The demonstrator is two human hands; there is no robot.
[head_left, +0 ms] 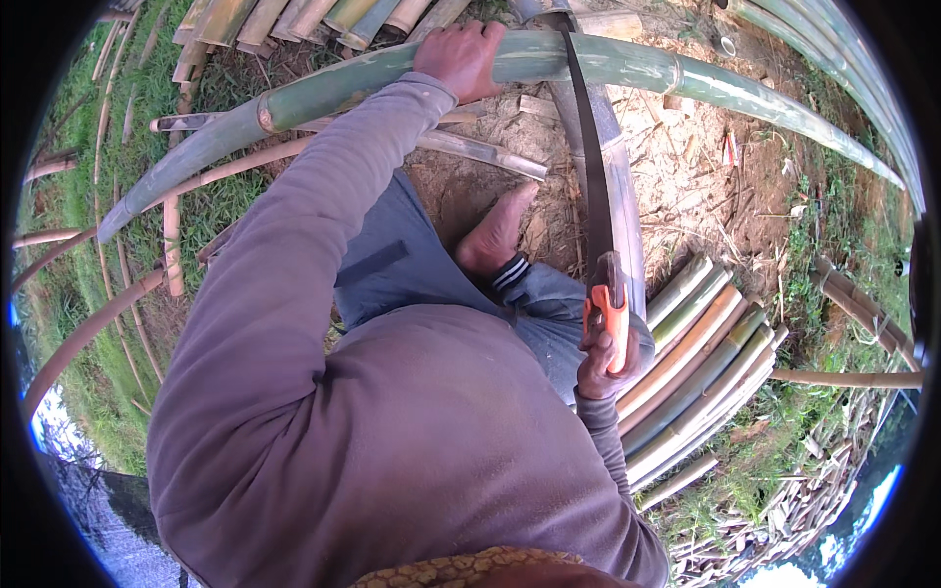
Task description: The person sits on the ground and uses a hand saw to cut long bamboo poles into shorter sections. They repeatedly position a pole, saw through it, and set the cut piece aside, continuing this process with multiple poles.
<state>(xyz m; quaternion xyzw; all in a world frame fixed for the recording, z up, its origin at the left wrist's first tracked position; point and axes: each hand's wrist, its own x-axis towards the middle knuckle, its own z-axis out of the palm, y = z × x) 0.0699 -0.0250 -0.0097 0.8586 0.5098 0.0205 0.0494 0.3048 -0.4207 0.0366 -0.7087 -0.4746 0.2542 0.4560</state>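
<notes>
- I see one long green bamboo pole [627, 64] lying crosswise at the top of the view, long axis left to right; its ends bow downward toward the picture rim, left end low-left, right end running off far right.
- Split bamboo slats: one stack [701, 367] on the ground at my right, roughly seven or eight pieces, lying diagonally, ends up-right; a second bundle [294, 18] at the top left, exact count unclear.
- One bare foot [495, 235] on the dirt between pole and knee, toes pointing up toward the pole.
- One saw [588, 167]: dark curved blade, long axis near vertical, tip up, crossing over the green pole; orange-black handle at the bottom.
- My left hand [459, 59] rests on top of the pole, fingers curled over it, pressing it down, just left of the blade.
- My right hand [603, 367] is closed tight round the saw's handle, fingers fully wrapped.
</notes>
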